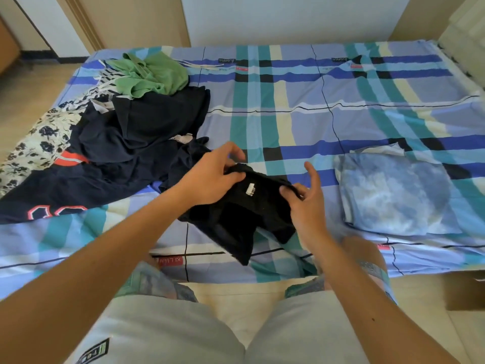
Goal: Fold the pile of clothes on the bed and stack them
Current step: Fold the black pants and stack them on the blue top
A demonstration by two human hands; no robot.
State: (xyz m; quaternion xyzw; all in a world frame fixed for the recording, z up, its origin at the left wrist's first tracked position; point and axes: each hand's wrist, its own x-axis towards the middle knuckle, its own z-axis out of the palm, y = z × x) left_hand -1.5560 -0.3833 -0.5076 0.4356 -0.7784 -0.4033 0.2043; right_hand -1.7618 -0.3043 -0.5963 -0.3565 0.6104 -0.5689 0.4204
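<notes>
Grip: your left hand (210,174) and right hand (305,203) pinch the black garment (244,214).
Done: one folded blue piece (393,195), right of grip.
Left: the pile (126,132), left of grip.

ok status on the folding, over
Left hand and right hand pinch the small black fabric garment by its top edge. Unfolded heap of dark, green and floral clothes at left. Folded blue tie-dye piece at right.
</notes>
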